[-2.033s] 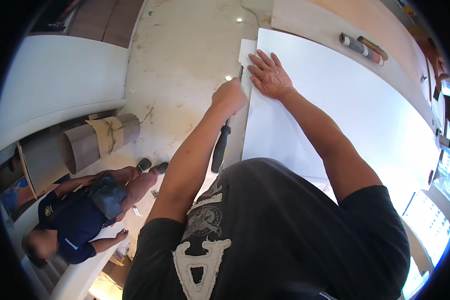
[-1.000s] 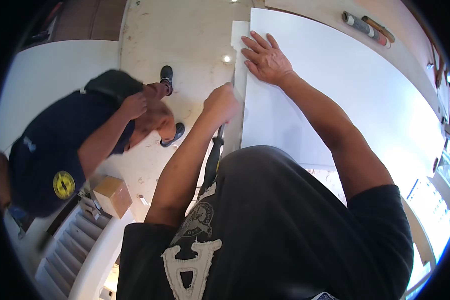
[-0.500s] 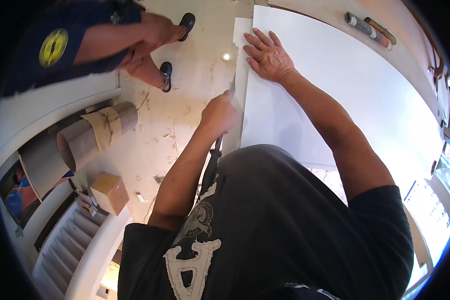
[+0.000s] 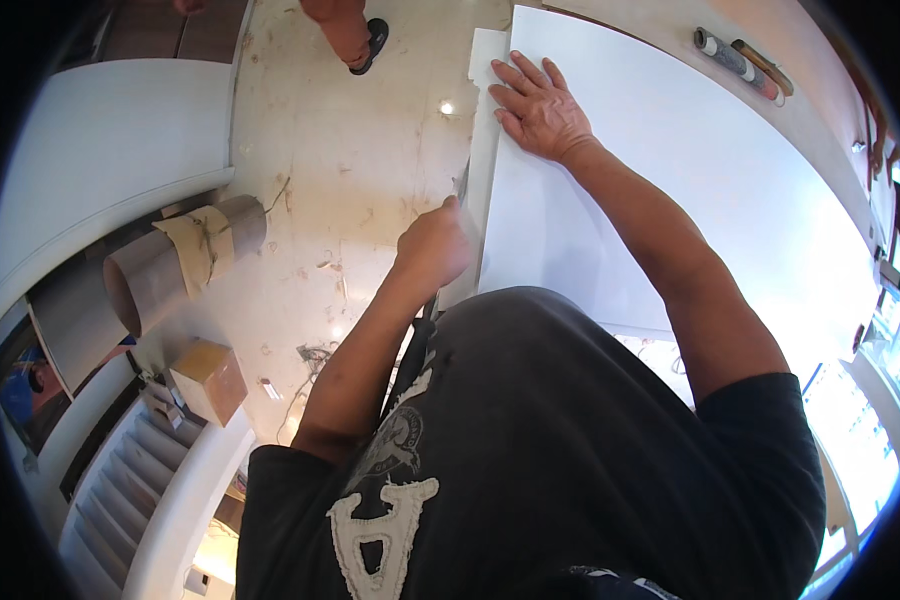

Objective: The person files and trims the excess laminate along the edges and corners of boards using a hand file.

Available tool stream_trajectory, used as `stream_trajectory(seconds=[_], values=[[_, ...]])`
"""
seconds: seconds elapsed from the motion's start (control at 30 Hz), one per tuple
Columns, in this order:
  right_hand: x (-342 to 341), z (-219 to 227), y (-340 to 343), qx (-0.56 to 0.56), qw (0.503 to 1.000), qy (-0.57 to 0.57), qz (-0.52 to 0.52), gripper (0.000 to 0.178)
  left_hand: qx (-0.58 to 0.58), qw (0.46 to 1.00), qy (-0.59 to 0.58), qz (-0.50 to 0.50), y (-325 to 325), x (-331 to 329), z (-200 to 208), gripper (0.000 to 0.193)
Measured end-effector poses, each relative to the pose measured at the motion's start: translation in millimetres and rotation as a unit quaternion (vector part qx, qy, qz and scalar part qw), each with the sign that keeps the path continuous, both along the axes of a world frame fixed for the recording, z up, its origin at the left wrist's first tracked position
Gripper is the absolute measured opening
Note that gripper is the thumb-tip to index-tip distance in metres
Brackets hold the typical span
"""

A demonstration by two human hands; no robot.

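On one white board, right hand lies flat, left hand fists one knife.

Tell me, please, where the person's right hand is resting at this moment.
In the head view, the right hand lies flat near the top corner of the big white board, close to its left edge, ahead of the left hand.

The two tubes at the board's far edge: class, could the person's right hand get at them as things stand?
Probably yes. The right hand lies flat on the white board, and only bare board lies between it and the tubes. It looks a long stretch, though.
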State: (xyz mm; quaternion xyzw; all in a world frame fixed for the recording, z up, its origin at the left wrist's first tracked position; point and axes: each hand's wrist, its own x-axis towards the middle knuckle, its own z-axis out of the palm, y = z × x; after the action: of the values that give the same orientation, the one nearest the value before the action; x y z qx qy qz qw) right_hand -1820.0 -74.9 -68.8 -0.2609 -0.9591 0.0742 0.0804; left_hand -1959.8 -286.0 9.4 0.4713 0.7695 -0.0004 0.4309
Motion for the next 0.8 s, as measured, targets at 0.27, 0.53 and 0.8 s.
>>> stream_trajectory(seconds=[0.27,0.53,0.8], values=[[-2,7,-4,-0.028,1.0,-0.013,-0.006,0.036,-0.109,0.992,-0.056,0.011,28,1,-18,0.041],[-15,20,-25,-0.03,0.986,0.013,0.165,0.036,0.028,0.995,-0.013,0.1,-14,-19,2,0.045],[-44,14,-39,-0.139,0.939,-0.144,0.28,0.009,0.03,0.994,-0.018,0.106,-57,-8,0,0.06]])
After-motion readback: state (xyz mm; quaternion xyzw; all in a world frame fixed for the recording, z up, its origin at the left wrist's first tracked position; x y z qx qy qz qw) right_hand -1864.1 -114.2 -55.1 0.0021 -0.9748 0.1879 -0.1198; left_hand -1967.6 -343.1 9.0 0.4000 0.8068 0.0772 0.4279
